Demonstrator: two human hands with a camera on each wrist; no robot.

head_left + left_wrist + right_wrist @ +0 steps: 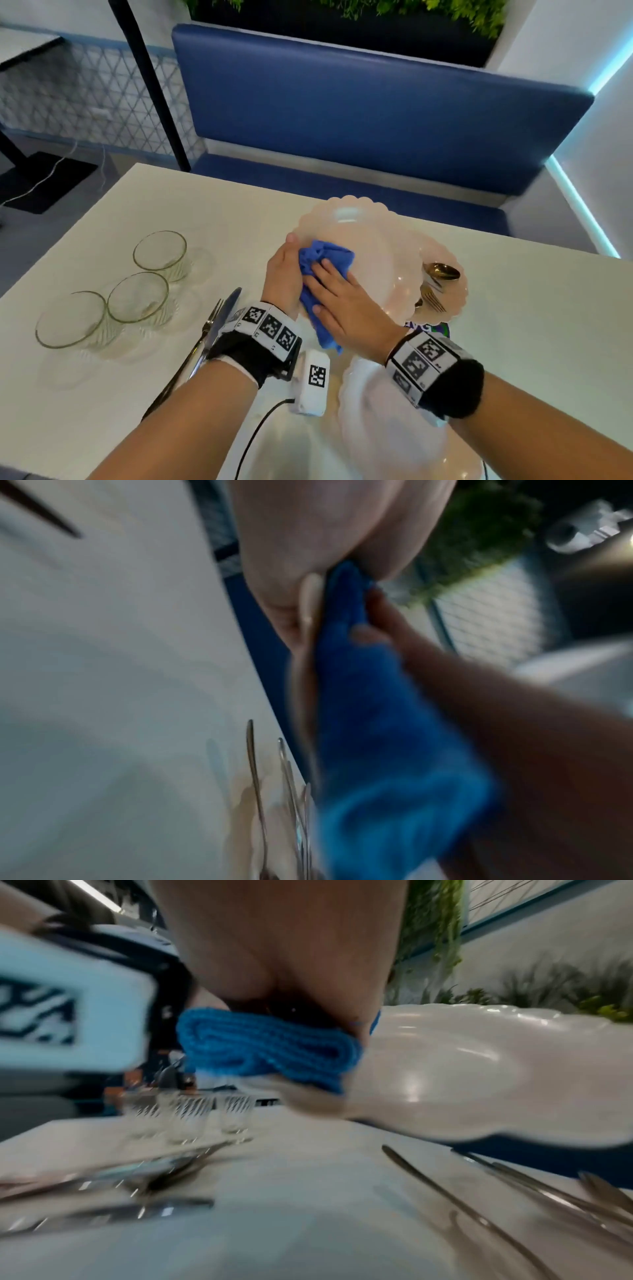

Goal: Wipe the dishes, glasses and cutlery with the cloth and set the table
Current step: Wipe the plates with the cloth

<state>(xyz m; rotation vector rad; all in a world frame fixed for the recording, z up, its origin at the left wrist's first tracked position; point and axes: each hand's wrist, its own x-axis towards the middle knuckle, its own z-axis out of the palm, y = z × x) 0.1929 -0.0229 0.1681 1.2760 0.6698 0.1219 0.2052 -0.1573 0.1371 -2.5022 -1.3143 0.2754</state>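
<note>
A pale pink scalloped plate (373, 253) is held tilted above the white table (531, 325). My left hand (289, 260) grips its left rim, thumb on top and fingers hidden beneath. My right hand (337, 294) lies flat with straight fingers on a bunched blue cloth (329, 255) and presses it against the plate's face. The left wrist view shows the cloth (377, 723) against the plate rim (308, 601). In the right wrist view the folded cloth (267, 1047) sits under my palm on the plate (479, 1069).
Three empty glasses (137, 298) stand at the left. A fork (212, 318) and a knife (226, 308) lie beside my left wrist. A second plate (455, 301) holds a gold spoon (442, 270) and fork (433, 301). Another plate (376, 428) lies near me. A blue bench (342, 102) stands beyond the table.
</note>
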